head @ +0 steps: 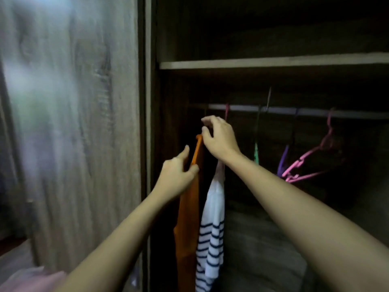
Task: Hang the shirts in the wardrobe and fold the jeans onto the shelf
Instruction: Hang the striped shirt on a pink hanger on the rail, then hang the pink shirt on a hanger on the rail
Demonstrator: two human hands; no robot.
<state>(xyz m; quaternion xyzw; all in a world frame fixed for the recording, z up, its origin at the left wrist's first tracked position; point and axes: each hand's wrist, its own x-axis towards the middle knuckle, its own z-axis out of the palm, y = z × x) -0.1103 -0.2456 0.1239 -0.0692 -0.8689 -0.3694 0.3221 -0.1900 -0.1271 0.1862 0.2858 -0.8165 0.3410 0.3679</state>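
A: Item one, wardrobe [147, 123]?
B: Open, with a rail [242, 107] beneath the shelf [273, 62].
A: Orange shirt [188, 218]?
B: Hangs at the rail's left end, long axis vertical, seen edge-on. Striped shirt [212, 228] just beside it, rightward.
A: Hands?
B: Left hand [175, 173]: fingers pinch the orange shirt's shoulder. Right hand [220, 140]: fingers curled at its top; grip too dark to tell.

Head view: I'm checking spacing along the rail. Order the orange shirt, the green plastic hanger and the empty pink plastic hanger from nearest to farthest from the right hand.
1. orange shirt: just left of the right hand, its top by the fingertips.
2. green plastic hanger: to the hand's right.
3. empty pink plastic hanger: farthest right.
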